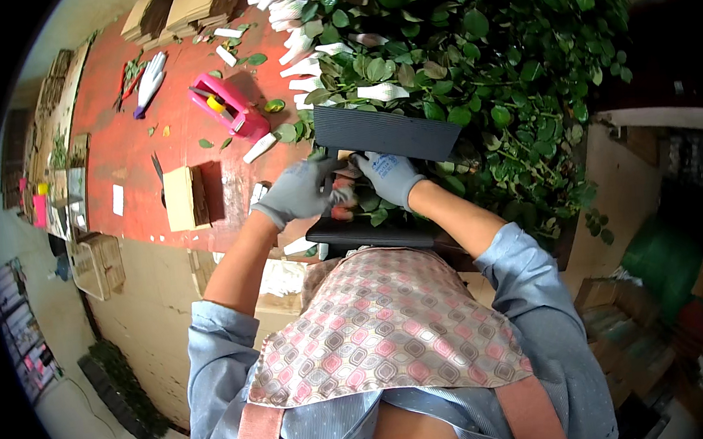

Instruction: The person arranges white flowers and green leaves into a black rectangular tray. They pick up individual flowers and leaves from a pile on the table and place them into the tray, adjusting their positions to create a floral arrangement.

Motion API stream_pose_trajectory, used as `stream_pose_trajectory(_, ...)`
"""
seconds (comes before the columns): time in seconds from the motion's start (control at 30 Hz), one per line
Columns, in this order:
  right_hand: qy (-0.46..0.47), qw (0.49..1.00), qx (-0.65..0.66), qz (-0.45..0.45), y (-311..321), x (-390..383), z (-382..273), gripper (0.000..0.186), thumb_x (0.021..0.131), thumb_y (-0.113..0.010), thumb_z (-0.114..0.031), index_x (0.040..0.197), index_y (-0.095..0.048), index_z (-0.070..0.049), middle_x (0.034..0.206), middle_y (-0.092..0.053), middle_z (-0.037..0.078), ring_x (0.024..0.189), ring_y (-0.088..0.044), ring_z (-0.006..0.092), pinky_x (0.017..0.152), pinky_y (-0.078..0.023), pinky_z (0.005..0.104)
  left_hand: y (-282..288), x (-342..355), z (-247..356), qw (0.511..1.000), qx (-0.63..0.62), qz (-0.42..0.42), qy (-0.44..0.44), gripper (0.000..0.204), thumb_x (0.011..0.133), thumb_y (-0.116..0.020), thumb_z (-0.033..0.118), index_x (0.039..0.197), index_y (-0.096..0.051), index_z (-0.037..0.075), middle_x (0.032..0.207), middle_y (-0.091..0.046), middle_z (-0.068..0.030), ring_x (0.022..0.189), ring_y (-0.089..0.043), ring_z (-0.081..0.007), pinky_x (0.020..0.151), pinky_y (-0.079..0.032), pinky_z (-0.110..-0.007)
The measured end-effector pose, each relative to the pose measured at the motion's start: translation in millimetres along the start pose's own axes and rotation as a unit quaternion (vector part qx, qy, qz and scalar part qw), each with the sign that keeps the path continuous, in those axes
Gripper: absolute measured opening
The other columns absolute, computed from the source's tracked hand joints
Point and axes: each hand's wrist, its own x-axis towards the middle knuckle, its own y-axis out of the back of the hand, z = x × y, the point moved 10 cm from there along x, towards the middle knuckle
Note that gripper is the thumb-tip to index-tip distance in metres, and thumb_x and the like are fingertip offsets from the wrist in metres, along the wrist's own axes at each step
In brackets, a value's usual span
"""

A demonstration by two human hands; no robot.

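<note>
Both my hands wear grey work gloves and meet over a dark ribbed V-shaped rack (386,131) close to my apron. My left hand (295,195) reaches in from the left with bent fingers beside reddish rose heads (342,202). What its fingertips hold is hidden. My right hand (389,176) lies inside the rack, its fingers closed near a small tan cardboard edge (346,154). Green stems and leaves run rightward under my right wrist. The rack's near panel (369,235) lies against my apron.
A large pile of leafy roses (479,58), with white net sleeves (301,65) on their heads, fills the right. On the red table (127,139) are a pink tape dispenser (229,109), a cardboard stack (185,198), a white glove (151,82) and red-handled pruners (123,91).
</note>
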Motion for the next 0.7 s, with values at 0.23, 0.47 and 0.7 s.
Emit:
stream_pose_trajectory(0.23,-0.046,0.993,0.04,0.106,-6.4,3.9,16.2,0.034,0.101,-0.041,-0.016,0.127,-0.058,-0.002,0.126,-0.061,0.023,0.119,-0.057,0.0411,0.103,-0.043,0.0498,-22.9,43.1,-29.3,0.964,0.209,0.119,-0.11,0.033,0.083,-0.067,0.018,0.116,-0.067,0.014,0.112,-0.065,-0.0183,0.101,-0.064,-0.0384,0.079,-0.054,-0.049)
stream_pose_trajectory(0.47,-0.051,0.997,-0.014,0.049,-11.2,11.6,15.4,0.042,0.096,-0.048,-0.012,0.136,-0.052,-0.001,0.131,-0.058,0.026,0.12,-0.058,0.0414,0.103,-0.044,0.0502,-2.6,34.6,-53.8,0.901,0.421,0.095,-0.044,0.021,0.083,-0.06,0.012,0.1,-0.071,0.008,0.09,-0.07,-0.0137,0.084,-0.069,-0.0318,0.069,-0.052,-0.045)
stream_pose_trajectory(0.7,-0.016,0.991,-0.113,-0.072,-25.2,8.5,-0.9,0.045,0.094,-0.05,-0.01,0.139,-0.052,-0.004,0.132,-0.059,0.023,0.115,-0.063,0.0377,0.098,-0.049,0.0487,40.0,-18.9,-65.0,0.931,0.352,0.001,0.1,0.019,0.082,-0.072,0.028,0.09,-0.072,0.011,0.091,-0.07,-0.0128,0.083,-0.068,-0.0327,0.075,-0.051,-0.046)
